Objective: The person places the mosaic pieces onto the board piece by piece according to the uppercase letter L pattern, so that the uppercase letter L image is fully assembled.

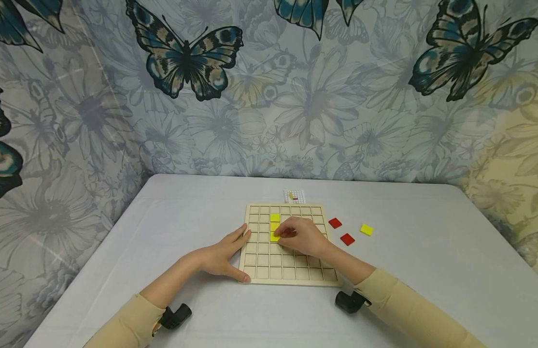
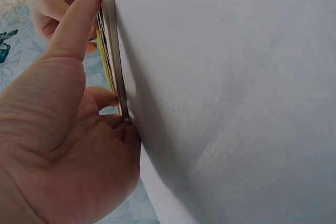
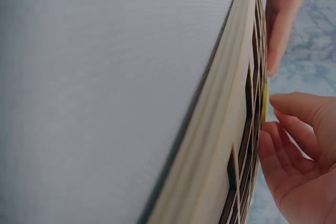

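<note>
A pale wooden grid board (image 1: 290, 274) lies on the table, with a column of yellow square tiles (image 1: 275, 218) in its upper left part. My right hand (image 1: 304, 236) reaches over the grid, thumb and curled fingers at the lowest yellow tile (image 1: 274, 237). In the right wrist view, those fingertips meet the edges of a yellow tile (image 3: 265, 103) lying against the board. Along the board's left side rests my left hand (image 1: 219, 256), its fingers spread on the edge and its thumb at the near left corner. The left wrist view shows this hand (image 2: 68, 145) against the board's rim.
Right of the board lie two red tiles (image 1: 335, 223) and a loose yellow tile (image 1: 366, 229). A small printed pattern card (image 1: 293, 196) sits behind the board. White cloth covers the table (image 1: 199, 203), and butterfly-patterned fabric (image 1: 251, 121) hangs behind it.
</note>
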Available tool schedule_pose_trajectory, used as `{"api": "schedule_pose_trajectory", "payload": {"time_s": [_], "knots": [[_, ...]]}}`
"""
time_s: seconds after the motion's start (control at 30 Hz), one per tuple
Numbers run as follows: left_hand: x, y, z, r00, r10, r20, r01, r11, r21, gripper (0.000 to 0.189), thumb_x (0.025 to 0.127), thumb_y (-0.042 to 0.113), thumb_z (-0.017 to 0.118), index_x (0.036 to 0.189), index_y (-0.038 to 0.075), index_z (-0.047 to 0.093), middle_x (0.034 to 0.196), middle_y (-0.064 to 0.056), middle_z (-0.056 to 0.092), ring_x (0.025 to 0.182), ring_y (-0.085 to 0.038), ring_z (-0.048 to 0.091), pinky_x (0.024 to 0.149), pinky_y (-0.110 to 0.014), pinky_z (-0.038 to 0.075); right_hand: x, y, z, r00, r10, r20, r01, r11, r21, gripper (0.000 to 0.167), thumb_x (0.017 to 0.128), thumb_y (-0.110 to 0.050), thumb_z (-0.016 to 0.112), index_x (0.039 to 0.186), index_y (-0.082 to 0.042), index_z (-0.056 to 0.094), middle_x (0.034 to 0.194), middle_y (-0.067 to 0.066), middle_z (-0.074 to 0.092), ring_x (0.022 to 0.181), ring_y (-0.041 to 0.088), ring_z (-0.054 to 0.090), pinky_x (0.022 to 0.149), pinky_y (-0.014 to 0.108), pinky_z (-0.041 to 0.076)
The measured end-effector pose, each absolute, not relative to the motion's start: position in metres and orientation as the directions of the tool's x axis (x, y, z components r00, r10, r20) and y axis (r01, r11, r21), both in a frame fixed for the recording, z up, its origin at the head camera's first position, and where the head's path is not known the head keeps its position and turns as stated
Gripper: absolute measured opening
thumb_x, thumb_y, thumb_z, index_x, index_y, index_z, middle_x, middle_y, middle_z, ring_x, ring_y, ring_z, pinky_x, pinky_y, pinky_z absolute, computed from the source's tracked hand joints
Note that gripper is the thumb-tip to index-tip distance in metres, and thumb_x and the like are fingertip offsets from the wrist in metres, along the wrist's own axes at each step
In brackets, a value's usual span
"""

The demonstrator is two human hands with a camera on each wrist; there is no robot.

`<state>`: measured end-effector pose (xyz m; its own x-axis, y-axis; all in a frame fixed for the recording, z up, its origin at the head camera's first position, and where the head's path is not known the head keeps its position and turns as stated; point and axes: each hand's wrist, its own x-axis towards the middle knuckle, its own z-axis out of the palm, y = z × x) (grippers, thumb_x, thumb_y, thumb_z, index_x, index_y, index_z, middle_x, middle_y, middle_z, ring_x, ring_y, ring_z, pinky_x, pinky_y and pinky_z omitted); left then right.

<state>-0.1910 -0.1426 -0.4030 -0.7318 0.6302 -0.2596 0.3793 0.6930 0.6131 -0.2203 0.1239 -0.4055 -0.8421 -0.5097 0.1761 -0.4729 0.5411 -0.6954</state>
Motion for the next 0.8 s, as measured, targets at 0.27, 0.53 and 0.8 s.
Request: {"api": "schedule_pose_trajectory", "payload": {"time_s": [0.27, 0.53, 0.8], "knots": [[-0.191, -0.143, -0.403, -0.727, 0.637, -0.254, 0.388, 0.688, 0.613, 0.115, 0.079, 0.046, 0.080, 0.156, 0.002, 0.007, 0.162, -0.015, -0.010, 0.148, -0.033, -0.004, 0.116, -0.050, 0.014, -0.216, 0.140, -0.399, -0.895, -0.431, 0.115, -0.357, 0.538, -0.764, 0.015, 0.085, -0.009, 0.075, 0.100, -0.011, 0.074, 0.102, 0.000, 0.069, 0.089, 0.014, 0.065, 0.081, 0.029, 0.054], [-0.190, -0.142, -0.402, -0.727, 0.638, -0.253, 0.387, 0.686, 0.616, 0.115, 0.079, 0.045, 0.080, 0.156, 0.001, 0.007, 0.162, -0.016, -0.010, 0.148, -0.033, -0.004, 0.116, -0.050, 0.013, -0.210, 0.165, -0.391, -0.934, -0.338, 0.116, -0.291, 0.530, -0.797, 0.019, 0.088, -0.012, 0.072, 0.107, -0.010, 0.073, 0.108, 0.004, 0.069, 0.093, 0.017, 0.064, 0.083, 0.031, 0.054], [-0.190, -0.142, -0.402, -0.726, 0.640, -0.250, 0.391, 0.684, 0.616, 0.116, 0.078, 0.046, 0.080, 0.156, 0.000, 0.007, 0.161, -0.017, -0.010, 0.148, -0.033, -0.005, 0.116, -0.050, 0.012, -0.205, 0.194, -0.387, -0.964, -0.243, 0.109, -0.229, 0.545, -0.807, 0.022, 0.090, -0.020, 0.071, 0.111, -0.012, 0.072, 0.111, 0.002, 0.069, 0.098, 0.019, 0.064, 0.084, 0.034, 0.052]]}}
